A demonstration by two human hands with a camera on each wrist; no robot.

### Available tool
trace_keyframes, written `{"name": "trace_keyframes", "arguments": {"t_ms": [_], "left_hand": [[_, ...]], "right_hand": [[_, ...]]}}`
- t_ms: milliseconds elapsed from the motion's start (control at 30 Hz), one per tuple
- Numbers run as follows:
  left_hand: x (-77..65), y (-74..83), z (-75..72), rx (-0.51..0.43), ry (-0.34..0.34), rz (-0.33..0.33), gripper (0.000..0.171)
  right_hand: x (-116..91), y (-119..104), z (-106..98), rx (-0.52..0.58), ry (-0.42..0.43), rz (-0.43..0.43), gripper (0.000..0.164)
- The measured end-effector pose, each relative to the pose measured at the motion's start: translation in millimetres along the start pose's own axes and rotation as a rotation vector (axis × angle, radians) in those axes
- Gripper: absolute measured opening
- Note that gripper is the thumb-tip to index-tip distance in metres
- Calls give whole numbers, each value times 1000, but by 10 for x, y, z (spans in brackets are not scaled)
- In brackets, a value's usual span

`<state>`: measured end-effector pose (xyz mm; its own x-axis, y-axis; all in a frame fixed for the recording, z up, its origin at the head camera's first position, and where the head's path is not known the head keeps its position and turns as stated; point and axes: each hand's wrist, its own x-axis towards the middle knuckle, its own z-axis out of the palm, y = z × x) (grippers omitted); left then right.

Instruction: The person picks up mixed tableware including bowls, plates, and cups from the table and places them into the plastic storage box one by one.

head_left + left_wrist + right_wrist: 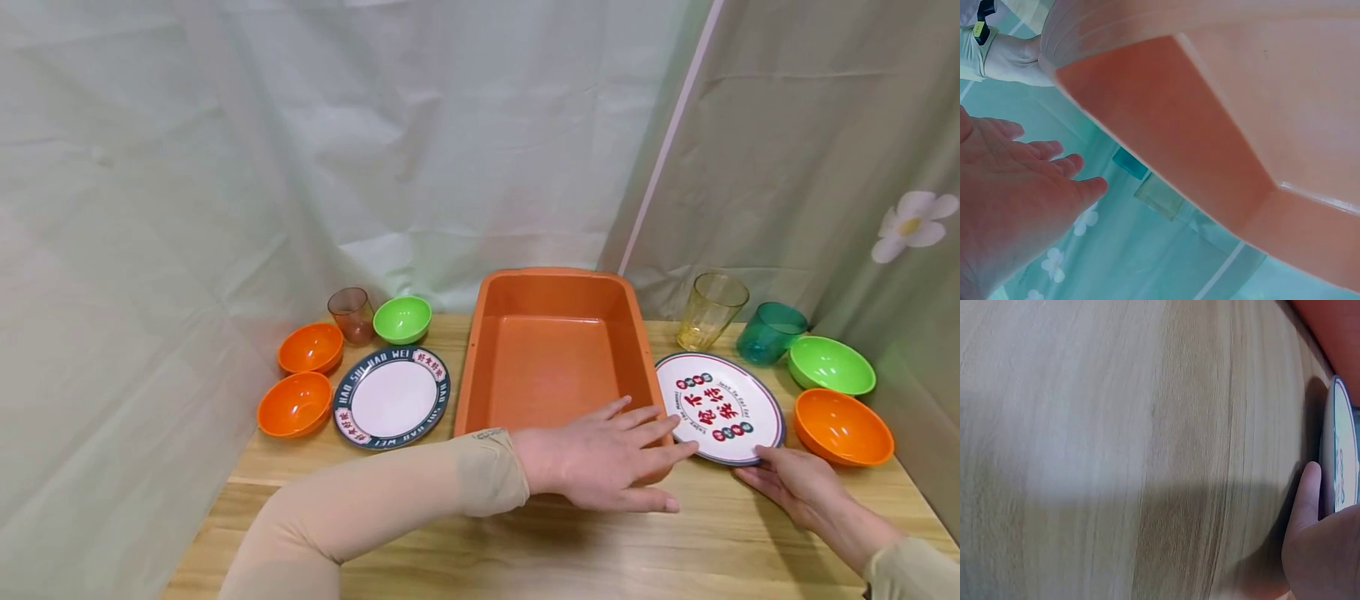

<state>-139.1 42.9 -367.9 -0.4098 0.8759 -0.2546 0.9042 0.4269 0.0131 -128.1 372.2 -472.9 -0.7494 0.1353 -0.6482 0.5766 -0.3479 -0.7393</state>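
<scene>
Pinching the plate point(720, 408) right of the tub point(555, 296) with my right hand point(802, 487), left hand point(611, 458) loose; early days I reckon, bowls point(843, 429) and cups point(768, 335) all outside it.

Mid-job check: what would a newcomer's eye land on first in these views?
Most likely the big orange tub, central in the head view, with the left hand, fingers spread, at its near right corner. Next, the white plate with red lettering, just right of the tub, its near rim held by the right hand.
</scene>
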Motion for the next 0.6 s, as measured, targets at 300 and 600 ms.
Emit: {"name": "trace_keyframes", "arguments": {"t_ms": [300,600], "left_hand": [[-5,-28,4,-19,4,-9,73],[-11,-52,20,-24,16,-1,73]], "right_hand": [[-59,-67,83,12,0,-60,71],[-138,-78,121,-49,-30,-140,66]]}}
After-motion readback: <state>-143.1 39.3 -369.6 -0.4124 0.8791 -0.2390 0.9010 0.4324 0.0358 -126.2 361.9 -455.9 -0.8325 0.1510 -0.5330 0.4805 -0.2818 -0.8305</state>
